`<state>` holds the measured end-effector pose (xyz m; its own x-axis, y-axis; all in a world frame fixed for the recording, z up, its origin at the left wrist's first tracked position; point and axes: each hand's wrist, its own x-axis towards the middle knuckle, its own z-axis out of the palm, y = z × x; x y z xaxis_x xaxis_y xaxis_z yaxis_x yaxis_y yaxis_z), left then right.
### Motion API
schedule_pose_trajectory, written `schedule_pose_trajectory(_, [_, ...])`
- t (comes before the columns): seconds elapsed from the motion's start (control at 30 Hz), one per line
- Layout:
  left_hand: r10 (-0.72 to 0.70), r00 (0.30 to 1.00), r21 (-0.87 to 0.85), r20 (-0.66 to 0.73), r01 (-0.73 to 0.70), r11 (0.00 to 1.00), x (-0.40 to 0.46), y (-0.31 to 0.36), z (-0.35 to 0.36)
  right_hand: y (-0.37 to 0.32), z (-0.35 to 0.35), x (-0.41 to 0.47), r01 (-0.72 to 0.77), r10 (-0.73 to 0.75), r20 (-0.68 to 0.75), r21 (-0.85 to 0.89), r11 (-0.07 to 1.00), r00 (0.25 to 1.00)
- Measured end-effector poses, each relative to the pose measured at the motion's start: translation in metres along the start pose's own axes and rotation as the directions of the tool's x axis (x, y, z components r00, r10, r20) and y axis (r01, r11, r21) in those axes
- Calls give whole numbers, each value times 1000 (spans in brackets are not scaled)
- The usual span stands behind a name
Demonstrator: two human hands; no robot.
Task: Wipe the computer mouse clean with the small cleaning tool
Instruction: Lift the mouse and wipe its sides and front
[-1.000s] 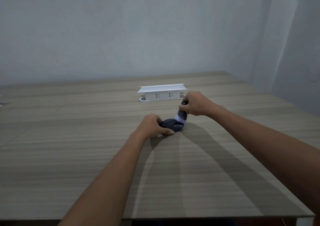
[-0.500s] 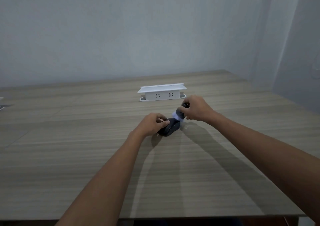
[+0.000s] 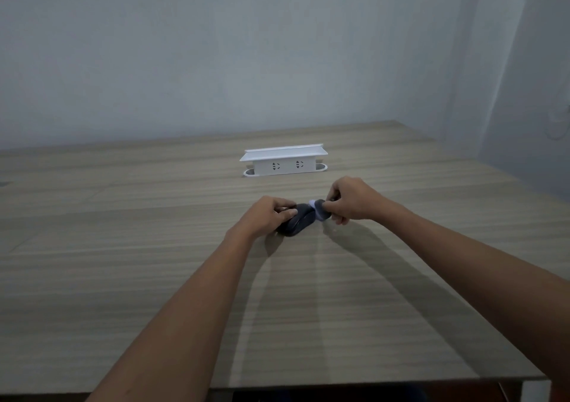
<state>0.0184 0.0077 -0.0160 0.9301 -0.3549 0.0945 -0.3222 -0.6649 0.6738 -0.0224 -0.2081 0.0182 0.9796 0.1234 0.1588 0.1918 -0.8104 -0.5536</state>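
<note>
Both of the person's arms reach out over a wood-grain table (image 3: 154, 278), and the hands meet a little beyond its middle. The left hand (image 3: 266, 216) has its fingers curled over the back and near side of a dark computer mouse (image 3: 297, 224), gripping it. The mouse looks tipped up on one edge and not flat, though the hand hides its underside and I cannot tell how much of it touches the table.

The right hand (image 3: 350, 201) is closed around a small cleaning tool (image 3: 320, 210), thumb and fingers pinching its dark rounded body. The tool has a pale, whitish end that points toward the mouse and sits right against the mouse's far right end. Whether that pale end is bristle or cloth is too small and blurred to say. The two hands are near each other, with only the mouse and the tool between them.

Behind the hands, farther back on the table, stands a white power socket unit (image 3: 283, 162) with a flat lid-like top and two outlets facing this way. It is well apart from the mouse. Shadows of both forearms fall across the table toward the near edge. A plain pale wall (image 3: 216, 56) rises behind the table.
</note>
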Motion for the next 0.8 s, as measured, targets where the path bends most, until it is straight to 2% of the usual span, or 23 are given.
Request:
schedule_pose_trajectory(0.17, [14,999,23,-37,-13,1000,4,-2,-1,-10,8,-9,15,-36,102,208,978,994])
schedule_pose_trajectory(0.33, [4,1000,20,-21,-3,1000,7,2,-3,-3,4,0,24,-25,29,37,999,999])
schedule_pose_trajectory(0.43, [0,1000,11,-30,0,1000,7,2,-3,-2,5,2,21,-22,26,35,999,999])
schedule_pose_trajectory(0.57, [12,1000,24,-28,-12,1000,8,2,-4,-11,10,-3,55,-67,123,102,993,990])
schedule_pose_trajectory(0.73, [10,999,-8,-46,-10,1000,7,-1,-1,-6,4,3,66,-64,26,-73,995,998])
schedule_pose_trajectory(0.8, [10,999,-14,-46,-10,1000,8,-1,-1,-10,9,0,93,-91,27,-93,991,995])
